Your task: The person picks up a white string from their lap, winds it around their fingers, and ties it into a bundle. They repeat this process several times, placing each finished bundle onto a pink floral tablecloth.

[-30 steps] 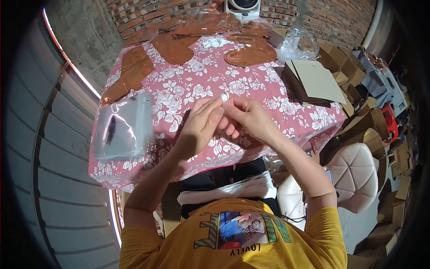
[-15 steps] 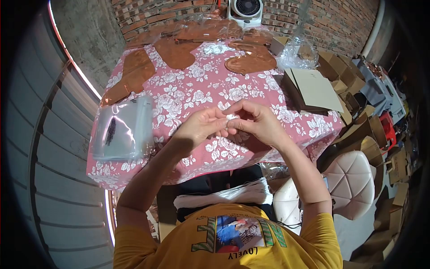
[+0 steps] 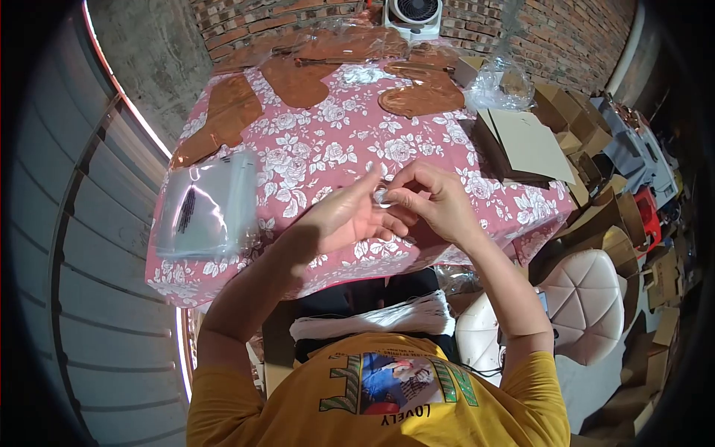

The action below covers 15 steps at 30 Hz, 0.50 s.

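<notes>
My left hand (image 3: pixel 346 216) and my right hand (image 3: pixel 436 201) meet over the near middle of the table with the pink rose-print cloth (image 3: pixel 328 141). A small white piece (image 3: pixel 383 197) sits between them. My right hand's fingertips pinch it. My left hand lies flatter, with its fingers stretched toward the piece and touching it. What the piece is cannot be made out.
A stack of clear plastic bags (image 3: pixel 202 205) lies at the table's left. Brown leather-like cut shapes (image 3: pixel 421 97) spread over the far side, near a white fan (image 3: pixel 415 15). Cardboard sheets (image 3: pixel 525 141) rest at the right edge; a white stool (image 3: pixel 588 298) and boxes stand beyond.
My hands drew nearer to me and dropped a little. My left hand went from curled fingers to a flatter, stretched pose. The white piece stayed between the fingertips.
</notes>
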{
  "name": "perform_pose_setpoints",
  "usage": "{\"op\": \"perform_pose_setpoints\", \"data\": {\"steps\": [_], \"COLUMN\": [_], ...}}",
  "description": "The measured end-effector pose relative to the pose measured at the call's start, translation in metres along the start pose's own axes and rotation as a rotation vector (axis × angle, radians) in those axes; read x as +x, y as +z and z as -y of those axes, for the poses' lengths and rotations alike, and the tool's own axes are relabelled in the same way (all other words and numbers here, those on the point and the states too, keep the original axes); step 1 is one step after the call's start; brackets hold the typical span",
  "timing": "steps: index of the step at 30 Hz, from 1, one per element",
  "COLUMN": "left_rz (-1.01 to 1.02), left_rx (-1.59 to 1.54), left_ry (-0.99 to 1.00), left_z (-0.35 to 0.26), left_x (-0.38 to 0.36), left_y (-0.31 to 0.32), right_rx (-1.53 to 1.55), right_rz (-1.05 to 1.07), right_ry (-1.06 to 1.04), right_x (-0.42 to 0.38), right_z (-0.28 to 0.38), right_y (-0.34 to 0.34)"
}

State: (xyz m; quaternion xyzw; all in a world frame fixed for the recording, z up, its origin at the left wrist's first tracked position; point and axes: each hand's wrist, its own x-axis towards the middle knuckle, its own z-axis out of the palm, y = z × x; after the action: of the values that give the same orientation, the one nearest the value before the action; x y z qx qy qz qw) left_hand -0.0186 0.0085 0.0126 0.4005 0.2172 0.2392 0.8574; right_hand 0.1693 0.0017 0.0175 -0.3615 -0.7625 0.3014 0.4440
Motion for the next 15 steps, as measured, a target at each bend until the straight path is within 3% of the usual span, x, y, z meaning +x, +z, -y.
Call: {"op": "perform_pose_setpoints", "data": {"steps": [3,5,8,11,13,14,15], "left_rz": [-0.165,-0.161,-0.264,-0.345,-0.274,-0.164,-0.092], "left_rx": [-0.048,-0.023,0.151,0.683,1.402,1.577,1.753], "left_ry": [0.107,0.151,0.272,0.477,0.926,1.012,0.883], "left_z": [0.011,0.011,0.012,0.013,0.012,0.008,0.003], "left_x": [0.005,0.006,0.004,0.001,0.002,-0.001,-0.007], "left_y": [-0.009,-0.012,-0.006,0.005,-0.002,-0.004,-0.001], "right_rx": [-0.082,-0.074,-0.035,0.843,1.119,1.269,1.359], "right_rz": [-0.002,-0.022,0.012,0.135,0.123,0.160,0.178], "right_ry": [-0.069,-0.070,0.110,0.597,0.859,0.900,0.931], "right_x": [0.001,0.000,-0.002,-0.002,-0.002,-0.005,-0.007], "right_z": [-0.001,-0.002,-0.006,-0.016,-0.014,-0.021,-0.021], "right_y": [-0.001,-0.001,-0.001,-0.003,-0.004,-0.002,0.001]}}
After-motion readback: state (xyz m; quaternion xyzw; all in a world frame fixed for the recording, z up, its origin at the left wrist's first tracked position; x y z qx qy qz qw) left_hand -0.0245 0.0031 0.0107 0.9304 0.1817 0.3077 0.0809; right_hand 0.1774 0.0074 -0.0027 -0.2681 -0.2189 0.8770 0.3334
